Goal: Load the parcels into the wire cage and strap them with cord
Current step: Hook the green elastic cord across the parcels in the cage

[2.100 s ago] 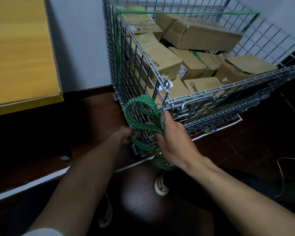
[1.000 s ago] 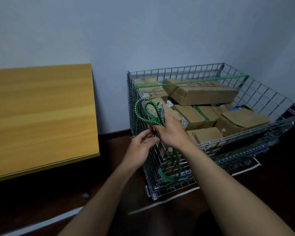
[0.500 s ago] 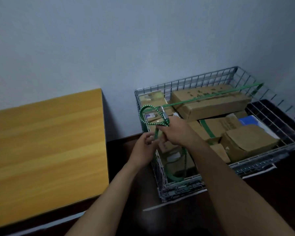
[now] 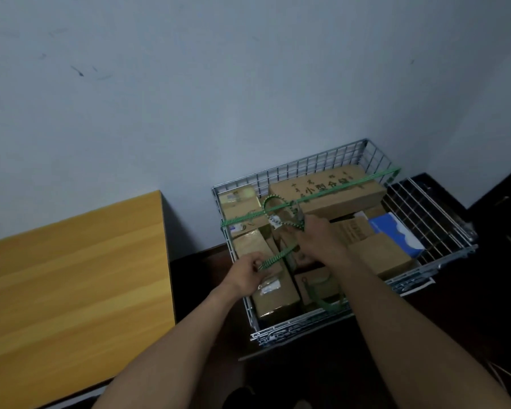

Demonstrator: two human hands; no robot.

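Observation:
A wire cage (image 4: 316, 162) stands on the floor against the wall, filled with several cardboard parcels (image 4: 328, 191). One green cord (image 4: 366, 179) runs stretched across the cage top from its left rim to its back right corner. My right hand (image 4: 319, 237) grips a looped bundle of a second green cord (image 4: 273, 202) with a metal hook above the parcels. My left hand (image 4: 248, 274) pinches a strand of that cord (image 4: 273, 259) near the cage's left rim. Another stretch of it hangs down inside the front wall (image 4: 322, 302).
A yellow wooden table (image 4: 71, 278) stands left of the cage, with a narrow gap between. A blue and white box (image 4: 396, 234) lies among the parcels at the right. The floor is dark, with a white line at the cage's front. The grey wall is behind.
My view rose from low beside the cage corner to above it. Both hands carried the cord bundle up and over the parcels, and my left hand drew a strand out leftward.

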